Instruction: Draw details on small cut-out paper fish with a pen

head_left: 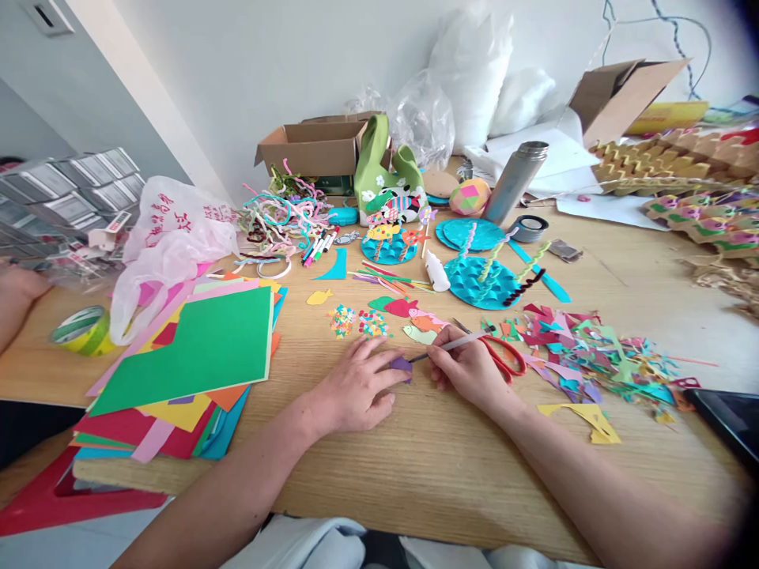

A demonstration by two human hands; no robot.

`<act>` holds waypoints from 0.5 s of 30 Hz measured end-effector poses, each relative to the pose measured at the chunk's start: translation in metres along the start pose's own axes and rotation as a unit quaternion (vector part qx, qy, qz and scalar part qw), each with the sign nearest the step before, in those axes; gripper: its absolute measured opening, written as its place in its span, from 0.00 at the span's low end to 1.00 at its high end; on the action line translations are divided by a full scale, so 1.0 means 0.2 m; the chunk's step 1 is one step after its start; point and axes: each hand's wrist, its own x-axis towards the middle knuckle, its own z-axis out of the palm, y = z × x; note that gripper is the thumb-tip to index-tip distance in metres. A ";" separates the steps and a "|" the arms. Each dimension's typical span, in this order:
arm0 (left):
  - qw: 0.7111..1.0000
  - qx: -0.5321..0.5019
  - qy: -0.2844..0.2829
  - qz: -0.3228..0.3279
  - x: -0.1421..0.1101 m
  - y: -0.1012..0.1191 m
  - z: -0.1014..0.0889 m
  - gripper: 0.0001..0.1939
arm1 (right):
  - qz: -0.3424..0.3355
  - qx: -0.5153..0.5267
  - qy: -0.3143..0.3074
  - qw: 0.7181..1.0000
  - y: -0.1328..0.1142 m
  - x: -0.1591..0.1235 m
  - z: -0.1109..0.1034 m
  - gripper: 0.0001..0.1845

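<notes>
My left hand (359, 385) lies flat on the table with its fingers spread. Its fingertips press down a small purple paper cutout (402, 365). In my right hand (466, 365) is a slim pen (461, 342) with a pale barrel, its dark tip touching the purple paper. Red-handled scissors (504, 359) lie just beyond my right hand, partly hidden by it. Ahead of my hands are several paper fish, among them a red fish (401, 307) and an orange fish (427, 322). Two small heaps of confetti dots (372, 322) sit beyond my left fingers.
Coloured paper sheets (202, 340) are stacked at left, near green tape rolls (83, 328). Paper scraps (593, 356) spread at right beside a dark tablet-like device (732, 419). Blue decorated plates (486, 280), pipe cleaners (285, 213) and a steel flask (515, 183) stand behind. Someone's hand (20, 284) shows at far left.
</notes>
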 end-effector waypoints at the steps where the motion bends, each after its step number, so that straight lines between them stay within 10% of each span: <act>1: 1.000 0.000 0.001 0.000 0.00 0.00 0.00 0.22 | -0.001 0.000 0.000 1.000 0.00 0.00 0.00 0.12; 15: 1.000 0.001 0.001 -0.002 0.00 0.00 0.00 0.22 | 0.005 0.002 0.002 1.000 -0.01 0.00 0.00 0.13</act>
